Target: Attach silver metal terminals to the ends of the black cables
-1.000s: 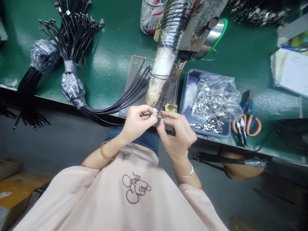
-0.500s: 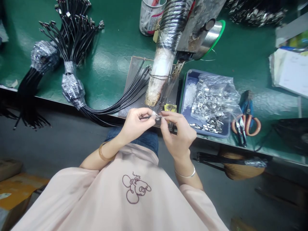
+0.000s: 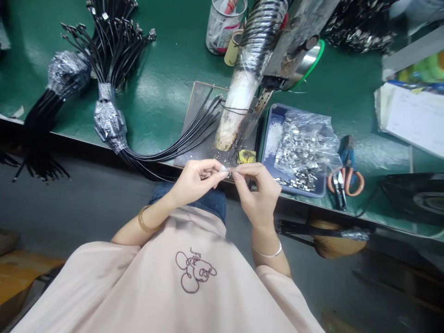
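My left hand is closed in a pinch just past the bench's front edge, holding the end of a black cable, mostly hidden by the fingers. Thumb and forefinger of my right hand pinch a small metal piece at the cable's tip; its exact shape is too small to read. The fingertips of both hands almost meet. Behind them, a bundle of black cables curves across a dark board, with its free ends under a white-wrapped nozzle. A yellow sponge lies close to my right fingers.
To the right stands a blue tray with a plastic bag and loose metal shells. Beside it lie orange-handled pliers. A solder spool, a tub, wrapped cable bundles and papers are on the green bench.
The view has shifted slightly. Both hands stay nearly in place, still pinching; the metal piece and cable between them show less than before.
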`<state>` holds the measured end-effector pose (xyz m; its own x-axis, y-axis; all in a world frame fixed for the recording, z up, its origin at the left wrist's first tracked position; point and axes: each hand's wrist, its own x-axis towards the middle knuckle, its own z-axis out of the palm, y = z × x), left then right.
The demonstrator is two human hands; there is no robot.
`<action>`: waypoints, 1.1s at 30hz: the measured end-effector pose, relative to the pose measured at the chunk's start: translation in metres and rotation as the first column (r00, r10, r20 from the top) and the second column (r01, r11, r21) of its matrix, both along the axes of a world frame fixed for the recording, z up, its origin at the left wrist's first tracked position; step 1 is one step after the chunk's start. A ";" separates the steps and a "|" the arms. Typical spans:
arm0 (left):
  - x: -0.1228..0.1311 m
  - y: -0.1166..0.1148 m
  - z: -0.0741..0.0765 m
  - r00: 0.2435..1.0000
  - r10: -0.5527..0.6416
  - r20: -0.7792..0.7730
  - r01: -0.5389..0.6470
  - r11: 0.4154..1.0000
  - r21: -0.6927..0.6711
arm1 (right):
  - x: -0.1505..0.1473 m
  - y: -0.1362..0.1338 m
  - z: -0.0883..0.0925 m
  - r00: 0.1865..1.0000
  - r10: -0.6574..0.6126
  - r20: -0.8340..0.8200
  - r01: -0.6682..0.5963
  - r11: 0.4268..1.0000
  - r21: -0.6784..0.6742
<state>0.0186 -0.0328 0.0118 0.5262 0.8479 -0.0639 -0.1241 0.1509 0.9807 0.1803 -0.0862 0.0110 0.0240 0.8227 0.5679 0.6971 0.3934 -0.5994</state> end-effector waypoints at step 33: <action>0.012 0.002 -0.002 0.982 0.177 -0.074 -0.168 0.980 0.108 | -0.010 0.004 -0.005 0.985 -0.164 0.043 0.155 0.974 0.165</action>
<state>0.0304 -0.0313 0.0097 0.3680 0.9298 -0.0104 -0.0577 0.0340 0.9978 0.1701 -0.0825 0.0064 0.1123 0.7086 0.6967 0.7893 0.3623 -0.4957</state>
